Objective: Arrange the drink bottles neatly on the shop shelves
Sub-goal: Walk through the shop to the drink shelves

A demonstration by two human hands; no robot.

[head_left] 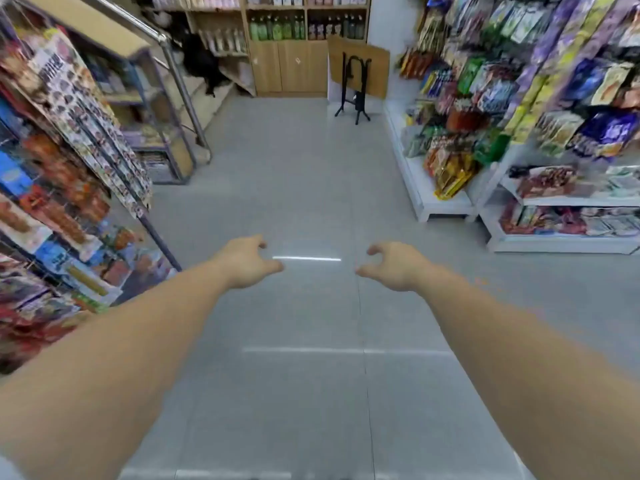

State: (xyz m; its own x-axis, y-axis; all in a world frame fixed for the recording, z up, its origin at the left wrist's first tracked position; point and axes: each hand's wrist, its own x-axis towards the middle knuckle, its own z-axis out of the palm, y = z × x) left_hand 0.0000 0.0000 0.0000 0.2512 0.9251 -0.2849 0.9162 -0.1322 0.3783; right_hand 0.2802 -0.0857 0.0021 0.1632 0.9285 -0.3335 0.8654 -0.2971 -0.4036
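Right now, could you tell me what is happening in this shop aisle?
A person stands in the aisle with both bare arms stretched forward over the grey tiled floor. The left hand and right hand are open and hold nothing. The green drink bottles sit on the wooden shelf unit at the far end, well out of reach.
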